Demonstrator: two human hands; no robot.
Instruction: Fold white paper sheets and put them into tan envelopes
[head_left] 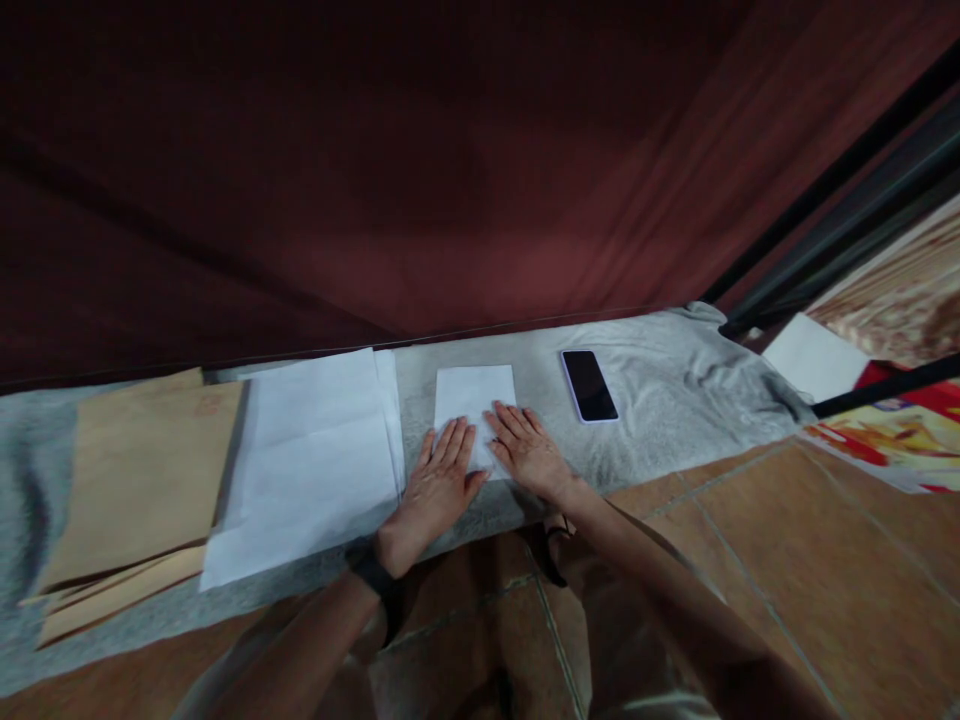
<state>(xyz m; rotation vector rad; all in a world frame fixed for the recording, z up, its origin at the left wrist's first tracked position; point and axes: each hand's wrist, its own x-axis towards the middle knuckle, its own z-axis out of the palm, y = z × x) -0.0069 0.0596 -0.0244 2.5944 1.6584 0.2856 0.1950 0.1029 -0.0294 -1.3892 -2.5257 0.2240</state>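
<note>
A small white rectangle of paper (475, 388), seemingly folded, lies flat on the grey cloth (637, 450). My left hand (439, 480) rests palm down on its lower left part, fingers stretched out and pointing away from me. Across its right side lies my right hand (529, 450), also flat, the fingers angled up and to the left. Both hands cover the paper's lower portion and sides. Nothing is gripped by either one. To the left are larger white sheets (315, 450), stacked and slightly askew.
Brown paper envelopes (150, 460) lie at the far left. A phone (590, 387) with a dark screen and pale case sits right of the small paper. Dark red fabric (450, 200) hangs behind. Dark bars (832, 190) and a colourful printed sheet (900, 435) are at the right, above floor tiles (847, 530).
</note>
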